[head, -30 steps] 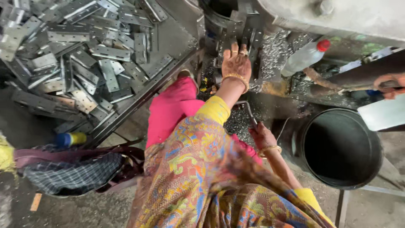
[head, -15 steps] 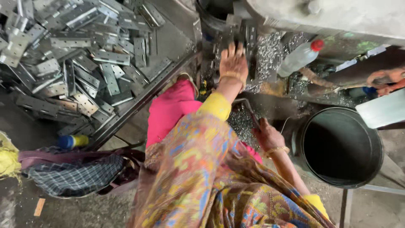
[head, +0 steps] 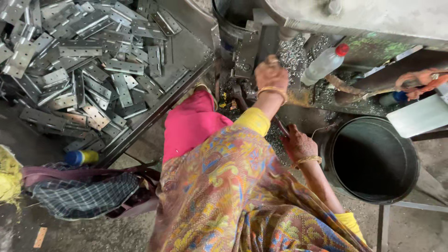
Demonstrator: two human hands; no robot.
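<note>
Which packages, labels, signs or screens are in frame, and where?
Clear plastic bottle, red cap, lying tilted on the machine bed right of the left hand.
Blue-and-yellow bottle, lying low left by the tray of metal plates.
Blue-capped bottle, right, partly hidden.
No signs or screens.

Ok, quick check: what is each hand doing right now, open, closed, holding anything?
Left hand: closed, at the flat metal piece under the machine; grip cannot be told.
Right hand: curled around a dark handle.
</note>
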